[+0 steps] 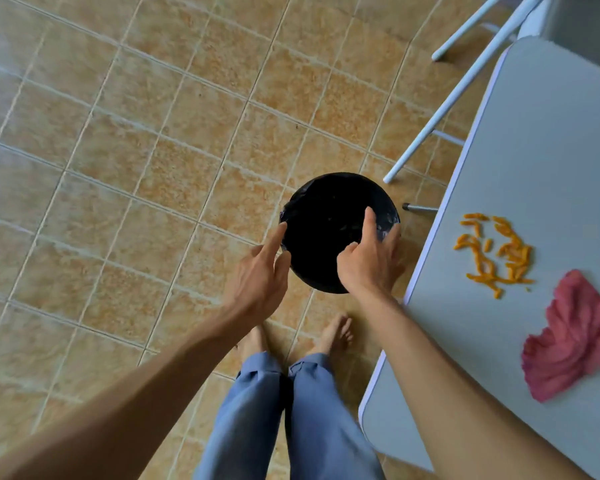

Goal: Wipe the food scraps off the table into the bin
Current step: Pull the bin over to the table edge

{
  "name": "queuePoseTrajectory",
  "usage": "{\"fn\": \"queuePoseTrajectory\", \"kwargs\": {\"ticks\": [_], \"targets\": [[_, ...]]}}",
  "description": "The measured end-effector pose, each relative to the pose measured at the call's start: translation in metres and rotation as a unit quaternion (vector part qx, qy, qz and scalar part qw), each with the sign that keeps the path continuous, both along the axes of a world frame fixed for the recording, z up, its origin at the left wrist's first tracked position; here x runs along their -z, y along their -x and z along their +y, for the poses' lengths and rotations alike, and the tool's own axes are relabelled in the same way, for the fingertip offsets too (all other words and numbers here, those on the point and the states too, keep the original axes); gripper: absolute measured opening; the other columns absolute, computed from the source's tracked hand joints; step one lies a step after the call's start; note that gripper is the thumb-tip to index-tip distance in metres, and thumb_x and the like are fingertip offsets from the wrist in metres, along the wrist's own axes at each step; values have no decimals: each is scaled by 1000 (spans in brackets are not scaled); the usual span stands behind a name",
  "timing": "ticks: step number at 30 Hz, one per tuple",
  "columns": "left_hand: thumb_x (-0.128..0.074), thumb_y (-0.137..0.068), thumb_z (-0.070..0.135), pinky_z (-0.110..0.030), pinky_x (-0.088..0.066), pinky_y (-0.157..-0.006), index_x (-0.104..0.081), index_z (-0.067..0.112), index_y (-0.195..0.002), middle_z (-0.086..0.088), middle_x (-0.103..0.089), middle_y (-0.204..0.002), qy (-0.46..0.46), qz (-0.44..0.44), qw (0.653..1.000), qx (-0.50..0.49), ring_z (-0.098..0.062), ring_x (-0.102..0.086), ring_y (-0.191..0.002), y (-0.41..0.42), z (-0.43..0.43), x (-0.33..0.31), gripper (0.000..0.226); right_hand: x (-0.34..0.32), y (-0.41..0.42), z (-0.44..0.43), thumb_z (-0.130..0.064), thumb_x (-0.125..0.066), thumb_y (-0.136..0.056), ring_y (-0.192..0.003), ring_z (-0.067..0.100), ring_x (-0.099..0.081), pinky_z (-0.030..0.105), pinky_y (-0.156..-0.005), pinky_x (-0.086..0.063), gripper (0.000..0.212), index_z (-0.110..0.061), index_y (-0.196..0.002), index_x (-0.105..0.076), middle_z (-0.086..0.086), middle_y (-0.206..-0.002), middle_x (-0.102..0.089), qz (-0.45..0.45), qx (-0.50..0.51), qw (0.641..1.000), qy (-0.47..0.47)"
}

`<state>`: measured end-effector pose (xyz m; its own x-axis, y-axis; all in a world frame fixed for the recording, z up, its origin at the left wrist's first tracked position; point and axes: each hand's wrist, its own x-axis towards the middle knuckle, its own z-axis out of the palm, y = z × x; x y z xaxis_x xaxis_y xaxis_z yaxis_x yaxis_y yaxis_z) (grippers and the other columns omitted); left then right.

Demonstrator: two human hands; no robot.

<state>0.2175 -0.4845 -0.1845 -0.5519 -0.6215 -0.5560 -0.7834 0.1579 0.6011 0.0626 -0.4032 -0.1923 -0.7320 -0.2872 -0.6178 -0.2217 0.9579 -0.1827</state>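
A round black bin [326,216] lined with a black bag stands on the floor just left of the grey table [551,150]. My right hand [368,261] grips the bin's near right rim, thumb inside, outer fingers outside and forefinger raised over the opening. My left hand [260,275] is at the bin's left edge with fingers spread, forefinger and thumb touching its side, holding nothing. A loose pile of orange food scraps [496,251] lies on the table near its left edge. A crumpled pink cloth [572,337] lies on the table just nearer than the scraps.
The floor is beige tile [136,150]. White chair legs [444,109] slant down beyond the bin, beside the table's far end. A dark-tipped metal table leg [418,207] shows right of the bin. My bare feet [333,336] and blue trousers [291,417] are just behind the bin.
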Motion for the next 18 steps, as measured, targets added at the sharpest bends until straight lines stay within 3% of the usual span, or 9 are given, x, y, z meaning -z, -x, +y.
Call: {"fn": "queuePoseTrajectory", "kwargs": {"ticks": [5, 12, 15, 18], "targets": [[-35, -100, 40, -36, -41, -71, -5, 44, -154, -20, -60, -120, -13, -8, 1000, 13, -36, -58, -91, 8, 2, 47, 62, 29, 21, -4, -19, -53, -97, -156, 43, 0, 59, -124, -10, 84, -46, -159, -4, 19, -169, 6, -70, 138, 985, -76], [-35, -95, 36, -47, -53, -81, 2, 56, -148, -22, -36, -145, -23, -66, 997, -17, -41, -58, -100, 44, -2, 109, 68, 80, 46, -14, -20, -53, -98, -153, 49, 15, 67, -123, -4, 85, -50, -158, -1, 22, -167, 19, -95, 138, 974, -152], [-36, -94, 31, -41, -52, -72, 1, 54, -149, -22, -30, -149, -31, -99, 994, -37, -39, -59, -95, 54, -9, 132, 71, 94, 47, -16, -22, -52, -100, -152, 53, 11, 68, -122, -12, 86, -49, -158, 6, 27, -165, 21, -95, 123, 967, -204], [-37, -94, 25, -35, -42, -56, 4, 52, -150, -23, -49, -129, -52, -108, 993, -24, -30, -54, -67, 54, -17, 150, 75, 109, 43, -16, -18, -52, -100, -150, 54, -9, 60, -118, -31, 88, -49, -158, 7, 30, -164, 14, -82, 136, 965, -208]]}}
